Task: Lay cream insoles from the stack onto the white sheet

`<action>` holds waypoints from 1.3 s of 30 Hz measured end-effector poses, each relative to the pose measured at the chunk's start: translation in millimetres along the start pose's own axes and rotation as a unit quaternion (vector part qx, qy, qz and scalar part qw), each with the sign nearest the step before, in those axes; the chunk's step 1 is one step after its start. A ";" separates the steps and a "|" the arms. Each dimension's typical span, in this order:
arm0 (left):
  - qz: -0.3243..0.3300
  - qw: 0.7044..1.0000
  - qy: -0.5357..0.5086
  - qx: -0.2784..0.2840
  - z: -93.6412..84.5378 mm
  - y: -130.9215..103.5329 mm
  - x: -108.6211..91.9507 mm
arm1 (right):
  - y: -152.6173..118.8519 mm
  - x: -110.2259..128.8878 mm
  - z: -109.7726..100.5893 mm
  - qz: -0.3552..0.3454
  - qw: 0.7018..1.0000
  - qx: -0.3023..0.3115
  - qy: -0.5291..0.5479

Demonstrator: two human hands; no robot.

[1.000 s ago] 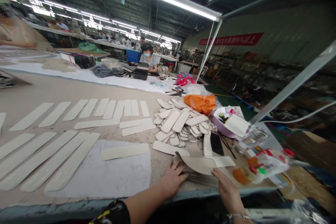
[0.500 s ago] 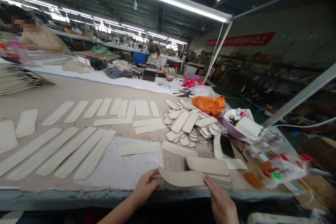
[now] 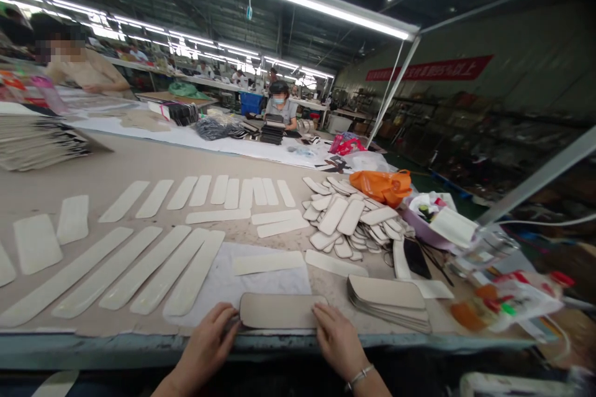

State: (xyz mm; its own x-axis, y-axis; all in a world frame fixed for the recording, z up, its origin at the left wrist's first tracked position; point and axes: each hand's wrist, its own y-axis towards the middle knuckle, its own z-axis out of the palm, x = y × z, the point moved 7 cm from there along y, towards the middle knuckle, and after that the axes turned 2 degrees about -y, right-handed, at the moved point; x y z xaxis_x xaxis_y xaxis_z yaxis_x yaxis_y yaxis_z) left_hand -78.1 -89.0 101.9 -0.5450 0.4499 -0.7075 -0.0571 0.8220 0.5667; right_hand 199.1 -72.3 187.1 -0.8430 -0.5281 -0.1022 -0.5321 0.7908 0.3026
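Beige strip (image 3: pixel 279 310) lies flat at the table's (image 3: pixel 139 161) near edge, left hand (image 3: pixel 205 347) and right hand (image 3: pixel 338 341) pressing its ends with open fingers; the stack (image 3: pixel 388 301) beside waits.

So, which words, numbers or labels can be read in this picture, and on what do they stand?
Red banner on the far wall: white characters, with "95%" near its right end; the rest is too blurred to read.
Packets at the table's right edge: print too small to read.
No print shows on the grey piece between the hands.

Beige rounded strip (image 3: pixel 282 310) flat near table edge.
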 end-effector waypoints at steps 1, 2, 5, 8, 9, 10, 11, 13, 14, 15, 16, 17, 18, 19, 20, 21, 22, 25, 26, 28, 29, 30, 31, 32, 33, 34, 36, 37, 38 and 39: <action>0.039 0.999 0.005 0.012 4.2 -1.6 -5.4 | 7.1 -3.6 -5.5 0.023 1.000 0.001 -0.001; 0.063 0.998 0.012 0.020 7.8 -2.5 -9.0 | 15.8 -7.9 -10.4 0.043 0.999 0.007 -0.016; 0.071 0.997 0.021 0.006 12.3 -0.8 -9.8 | 49.6 -21.8 -18.3 0.081 0.991 0.039 -0.102; 0.074 0.997 0.013 -0.013 11.1 1.0 -7.2 | 86.5 -32.3 -12.2 0.082 0.982 0.065 -0.157; 0.088 0.996 0.009 -0.006 11.4 0.8 -8.1 | 97.5 -34.4 -7.0 0.076 0.981 0.073 -0.164; 0.106 0.994 0.007 0.007 12.2 0.5 -9.7 | 107.4 -36.0 -0.8 0.069 0.979 0.083 -0.172; 0.121 0.992 0.004 0.020 12.7 0.1 -11.5 | 115.8 -37.2 5.9 0.062 0.978 0.092 -0.179; 0.133 0.990 -0.003 0.041 12.9 0.7 -14.8 | 128.7 -38.3 18.7 0.048 0.975 0.110 -0.188; 0.130 0.990 -0.008 0.047 12.4 1.9 -16.3 | 133.2 -38.5 24.3 0.042 0.974 0.118 -0.190; 0.125 0.991 -0.013 0.049 11.9 3.4 -17.8 | 136.8 -38.7 28.9 0.036 0.973 0.125 -0.190; 0.119 0.991 -0.017 0.052 11.8 5.0 -19.3 | 139.4 -39.1 32.6 0.032 0.973 0.130 -0.188; 0.113 0.992 -0.018 0.056 12.4 6.6 -20.7 | 141.4 -39.8 35.4 0.029 0.973 0.134 -0.184; 0.108 0.992 -0.017 0.064 13.8 7.8 -22.0 | 142.9 -41.0 37.1 0.027 0.974 0.135 -0.178; 0.105 0.992 -0.014 0.070 15.7 8.6 -22.8 | 144.0 -42.5 37.8 0.026 0.976 0.133 -0.170; 0.102 0.992 -0.009 0.076 17.8 8.9 -22.9 | 144.8 -44.7 37.4 0.026 0.978 0.127 -0.161; 0.099 0.992 -0.005 0.079 19.9 9.0 -22.3 | 145.5 -47.5 35.7 0.029 0.981 0.118 -0.151; 0.096 0.992 -0.002 0.081 22.0 8.7 -21.2 | 146.0 -51.3 32.4 0.034 0.984 0.104 -0.140; 0.087 0.993 -0.003 0.076 27.4 7.6 -15.0 | 145.9 -69.5 12.1 0.076 0.991 0.032 -0.109; 0.083 0.994 -0.006 0.073 28.6 7.4 -12.6 | 145.0 -77.6 1.7 0.096 0.990 0.000 -0.098; 0.072 0.996 -0.017 0.058 28.6 8.1 -8.4 | 141.4 -95.5 -23.6 0.139 0.985 -0.072 -0.072; 0.065 0.996 -0.025 0.046 27.4 8.9 -6.8 | 138.7 -104.5 -38.1 0.159 0.980 -0.109 -0.058; 0.058 0.997 -0.035 0.033 25.5 10.1 -5.9 | 135.4 -112.9 -53.3 0.177 0.973 -0.144 -0.044; 0.050 0.998 -0.045 0.017 22.9 11.8 -5.7 | 131.8 -119.9 -69.0 0.193 0.965 -0.175 -0.036; 0.039 0.998 -0.058 0.000 20.0 14.0 -6.0 | 127.6 -124.7 -85.7 0.204 0.956 -0.209 -0.025; 0.024 0.997 -0.074 -0.014 17.6 16.7 -7.0 | 122.8 -126.6 -103.2 0.208 0.946 -0.248 -0.002; 0.003 0.995 -0.095 -0.025 16.1 19.9 -8.6 | 117.3 -125.6 -121.0 0.205 0.934 -0.292 0.033; -0.056 0.986 -0.153 -0.029 17.8 27.8 -13.7 | 104.1 -115.7 -153.2 0.189 0.895 -0.380 0.138; -0.098 0.977 -0.189 -0.015 22.4 31.8 -17.1 | 97.5 -107.8 -165.3 0.182 0.869 -0.414 0.200; -0.147 0.962 -0.231 0.006 29.2 35.2 -21.2 | 91.8 -98.2 -173.7 0.180 0.845 -0.433 0.257; -0.197 0.940 -0.278 0.027 37.3 37.7 -26.1 | 87.1 -87.2 -178.6 0.182 0.825 -0.439 0.305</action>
State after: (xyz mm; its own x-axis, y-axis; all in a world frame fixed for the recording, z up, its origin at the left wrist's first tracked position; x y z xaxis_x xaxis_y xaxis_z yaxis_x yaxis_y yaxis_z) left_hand -34.8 -56.8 126.0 0.0324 0.2071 -0.9778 -0.1113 0.9730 0.2024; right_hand 240.4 -12.6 391.6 -0.5948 -0.5748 0.5620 0.2355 0.5438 0.8055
